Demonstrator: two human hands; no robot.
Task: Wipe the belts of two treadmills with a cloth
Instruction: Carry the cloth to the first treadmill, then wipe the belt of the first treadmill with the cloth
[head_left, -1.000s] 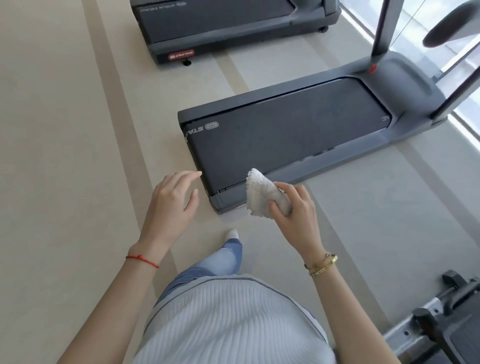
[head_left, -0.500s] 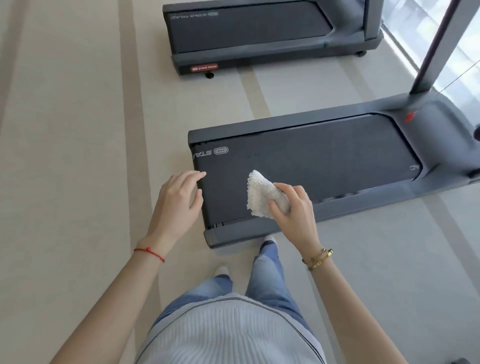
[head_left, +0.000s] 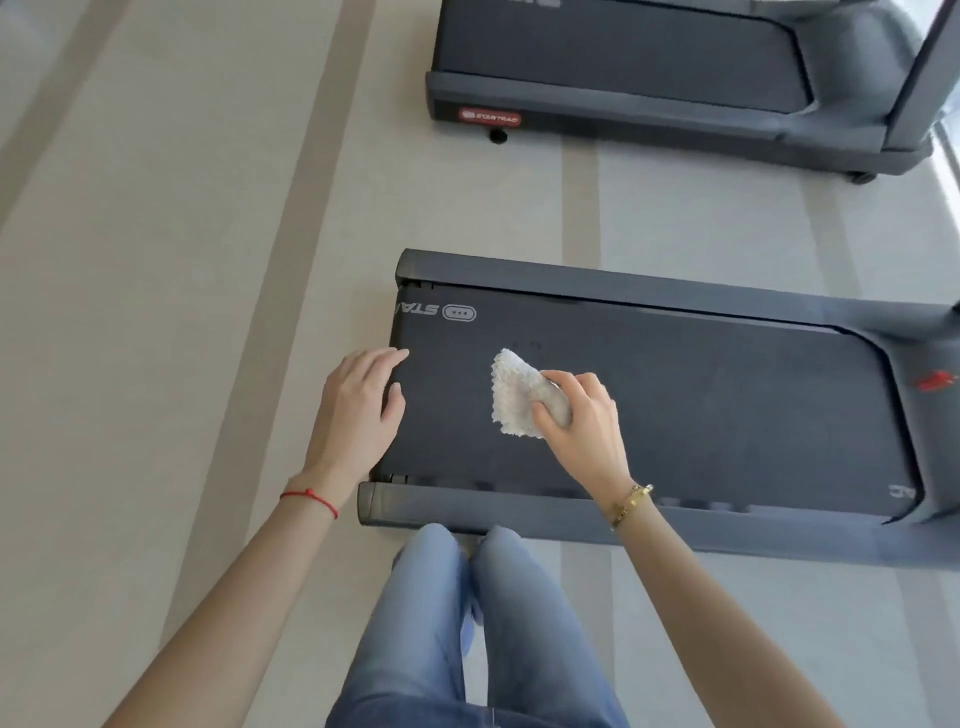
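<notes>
The near treadmill lies across my view, its dark belt (head_left: 701, 405) framed by grey side rails (head_left: 519, 512). My right hand (head_left: 582, 421) grips a crumpled white cloth (head_left: 514, 397) over the rear part of that belt; whether the cloth touches the belt I cannot tell. My left hand (head_left: 358, 410) hovers with relaxed fingers at the belt's rear end and holds nothing. A second treadmill stands farther back, and its belt (head_left: 623, 57) is partly cut off by the top edge.
My legs in blue jeans (head_left: 467, 623) are right beside the near rail. Beige striped floor (head_left: 182, 312) spreads to the left and between the two machines. The far treadmill's upright post (head_left: 924, 67) rises at the right edge.
I have come closer to the near treadmill. My right hand with the cloth now sits over the belt, and my left hand is at the belt's rear end.
</notes>
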